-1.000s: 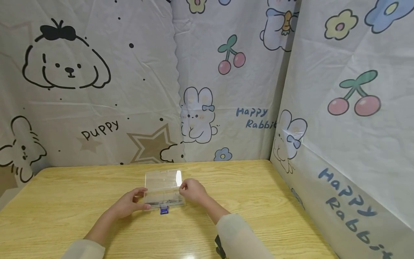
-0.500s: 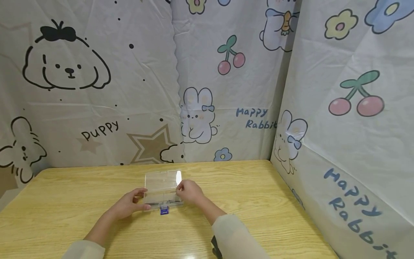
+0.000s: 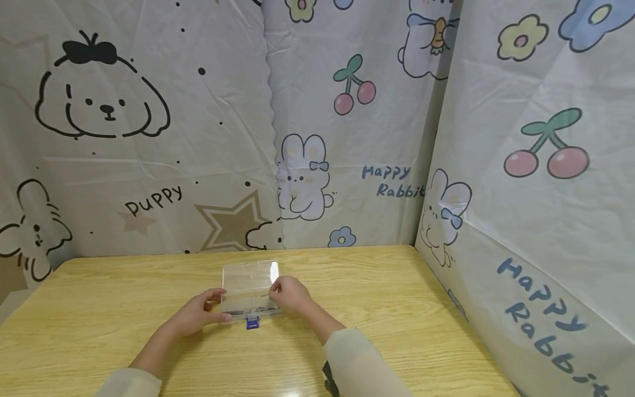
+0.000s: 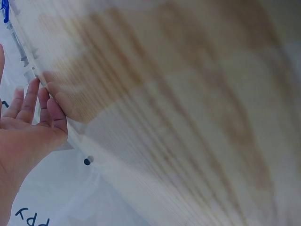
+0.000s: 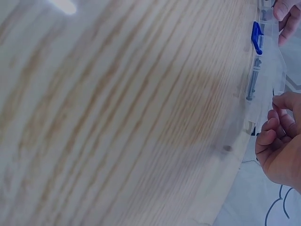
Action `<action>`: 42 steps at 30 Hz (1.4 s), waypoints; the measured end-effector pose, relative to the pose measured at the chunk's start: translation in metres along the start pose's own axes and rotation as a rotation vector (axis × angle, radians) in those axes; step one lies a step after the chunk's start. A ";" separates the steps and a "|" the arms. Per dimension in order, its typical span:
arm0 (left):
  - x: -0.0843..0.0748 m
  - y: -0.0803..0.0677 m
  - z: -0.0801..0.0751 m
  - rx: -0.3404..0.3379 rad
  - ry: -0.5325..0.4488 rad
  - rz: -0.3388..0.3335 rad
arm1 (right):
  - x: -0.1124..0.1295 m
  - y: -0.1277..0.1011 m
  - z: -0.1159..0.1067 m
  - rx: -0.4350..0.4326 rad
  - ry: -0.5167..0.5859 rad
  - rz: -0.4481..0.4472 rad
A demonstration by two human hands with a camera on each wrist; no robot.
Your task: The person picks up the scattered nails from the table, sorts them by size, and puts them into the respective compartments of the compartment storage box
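A clear plastic compartment box (image 3: 250,302) sits on the wooden table with its lid (image 3: 248,275) raised at the back. At its front edge hangs a blue latch (image 3: 252,322), which also shows in the right wrist view. Thin grey metal pieces (image 5: 253,84) that look like screws lie in the front compartments. My left hand (image 3: 195,313) holds the box's left side, thumb at the front corner and fingers further back. Over the box's right part, my right hand (image 3: 291,294) pinches a small thin dark piece (image 5: 273,92) between thumb and forefinger; its kind is too small to tell.
The light wood-grain table (image 3: 149,286) runs back to a cloth backdrop (image 3: 218,127) printed with cartoon animals. A second cloth wall (image 3: 526,220) stands along the right side. A black object (image 3: 330,379) shows beside the right sleeve.
Over the last second my right hand has moved slightly left, further over the box, and then stayed nearly still. The left hand and the box have kept their place.
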State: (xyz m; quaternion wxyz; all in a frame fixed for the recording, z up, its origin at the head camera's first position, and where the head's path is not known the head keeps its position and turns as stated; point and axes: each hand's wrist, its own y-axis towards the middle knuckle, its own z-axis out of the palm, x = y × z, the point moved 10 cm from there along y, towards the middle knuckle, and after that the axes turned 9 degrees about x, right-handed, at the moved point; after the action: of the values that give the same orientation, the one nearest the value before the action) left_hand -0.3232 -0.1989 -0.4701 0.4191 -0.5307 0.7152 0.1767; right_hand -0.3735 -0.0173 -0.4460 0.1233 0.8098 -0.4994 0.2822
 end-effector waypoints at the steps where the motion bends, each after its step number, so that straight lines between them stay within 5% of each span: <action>1: 0.000 0.000 0.000 0.000 0.002 -0.002 | 0.001 0.000 0.000 0.000 0.001 -0.002; 20: 0.001 0.000 0.000 -0.004 0.001 -0.011 | -0.016 -0.008 -0.012 -0.043 0.071 0.007; 34: 0.002 -0.002 -0.001 0.014 0.019 -0.012 | -0.046 -0.026 -0.053 -0.143 0.076 0.055; 38: -0.003 -0.003 -0.009 -0.028 0.037 -0.021 | -0.050 -0.034 -0.068 -0.172 0.038 0.068; 42: -0.024 -0.010 -0.031 -0.202 0.201 -0.007 | -0.047 -0.043 -0.086 -0.215 -0.039 0.090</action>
State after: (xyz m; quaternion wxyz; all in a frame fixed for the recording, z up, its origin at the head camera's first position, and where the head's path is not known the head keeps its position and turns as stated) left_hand -0.3250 -0.2098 -0.4309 0.2905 -0.5876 0.7303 0.1922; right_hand -0.3806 0.0793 -0.4003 0.1867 0.7739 -0.5651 0.2166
